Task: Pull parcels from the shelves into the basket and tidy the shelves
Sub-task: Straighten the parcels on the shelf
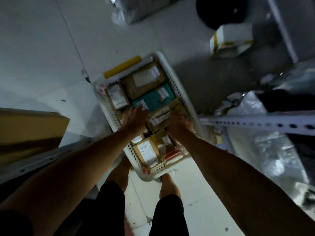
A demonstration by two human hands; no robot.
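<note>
A white slotted basket (183,92) stands on the floor below me, packed with several parcels: brown cardboard boxes (144,80), a teal box (154,99) and a yellow roll (122,66) at its far end. Both my arms reach down into its middle. My right hand (179,124) grips a small brown labelled parcel (160,117) from the right. My left hand (134,119) lies beside it with fingers stretched toward the teal box, touching the parcels. The view is blurred, so the finger detail is unclear.
A white metal shelf rail (259,123) with plastic-wrapped bags (269,149) runs on the right. A large cardboard box (30,128) sits on the left. A white box with yellow tape (230,41) lies on the floor further off. My legs stand just behind the basket.
</note>
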